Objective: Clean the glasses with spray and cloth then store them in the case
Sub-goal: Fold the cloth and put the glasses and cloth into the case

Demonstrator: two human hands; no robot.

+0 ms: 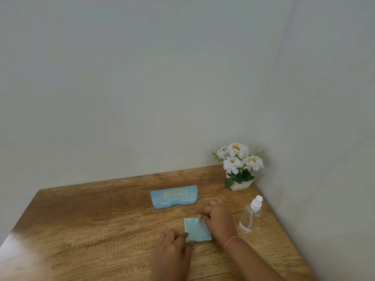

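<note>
Cloth: a pale blue lens cloth [196,230] with zigzag edges lies flat on the wooden table [91,230], right of centre, toward the near edge.
Left hand: the left hand [174,246] pinches the cloth's near left corner, fingers curled.
Right hand: the right hand [218,218], with a pink band [231,240] at the wrist, grips the cloth's far right corner.
Case: a blue glasses case [174,196] with gold lettering sits closed, lengthwise along the far edge and apart from the cloth, with a strip of wood between them.
Spray: a clear spray bottle [250,214] with a white cap stands near the right edge, just beside the right hand without touching it.
Corner: white flowers in a white pot [240,184] fill the far right corner, against the wall.
Room: the broadest stretch of open wood runs left of the hands.
</note>
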